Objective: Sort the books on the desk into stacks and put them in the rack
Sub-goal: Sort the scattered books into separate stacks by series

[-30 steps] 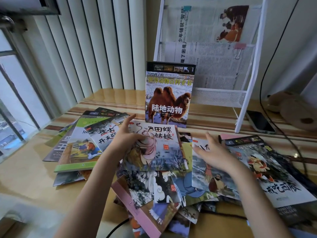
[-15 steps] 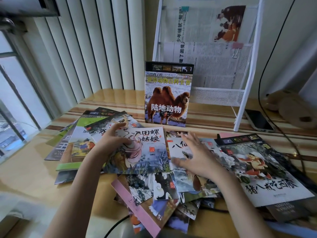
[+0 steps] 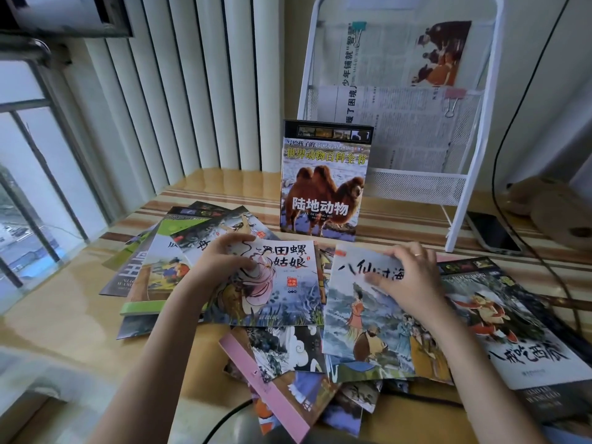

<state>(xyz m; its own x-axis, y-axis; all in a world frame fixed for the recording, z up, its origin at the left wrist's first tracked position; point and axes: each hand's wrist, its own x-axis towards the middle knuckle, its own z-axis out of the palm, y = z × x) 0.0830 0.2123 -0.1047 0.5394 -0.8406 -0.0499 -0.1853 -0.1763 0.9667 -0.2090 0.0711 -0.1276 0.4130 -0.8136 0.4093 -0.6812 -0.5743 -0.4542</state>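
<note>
The left hand [image 3: 224,257] pinches the upper left corner of the thin blue-grey picture book with a robed woman [image 3: 272,283]; the right hand [image 3: 403,277] presses spread fingers on the adjacent pale seascape picture book [image 3: 362,312]; both lie mid-desk, long axes toward the white wire rack [image 3: 461,187] at the far edge.

Many thin picture books lie mixed up on the wooden desk [image 3: 48,331], one over another. A book with a lady in pink [image 3: 272,283] lies flat on top in the middle. Just to its right lies a book with people on blue waves [image 3: 362,318]. At the far right lies a book with a figure in red [image 3: 506,325]. A green-edged book [image 3: 153,283] lies at the left. A camel book [image 3: 323,181] stands upright, leaning against the white rack [image 3: 416,184] that holds newspapers.
</note>
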